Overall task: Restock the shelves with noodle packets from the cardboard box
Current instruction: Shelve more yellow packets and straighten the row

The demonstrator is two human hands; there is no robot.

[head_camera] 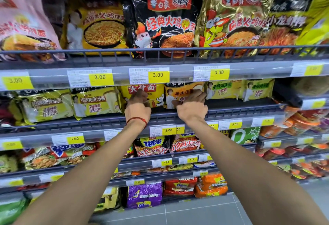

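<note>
Both arms reach up to the second shelf (pixel 231 112) from the top. My left hand (pixel 138 106), with a red cord at the wrist, has its fingers curled on the lower part of a yellow noodle packet with a red label (pixel 153 93). My right hand (pixel 192 107) grips the front of the tan-and-yellow noodle packet (pixel 175 95) right beside it. Both packets stand upright behind the shelf's front rail. No cardboard box is in view.
The top shelf holds large black (pixel 163 25), gold (pixel 229 23) and yellow (pixel 98 27) noodle packs. Yellow 3.00 price tags (pixel 158 75) line the shelf edges. Lower shelves carry more packets, a purple pack (pixel 144 194) near the grey floor (pixel 204 210). A gap lies right of my right hand.
</note>
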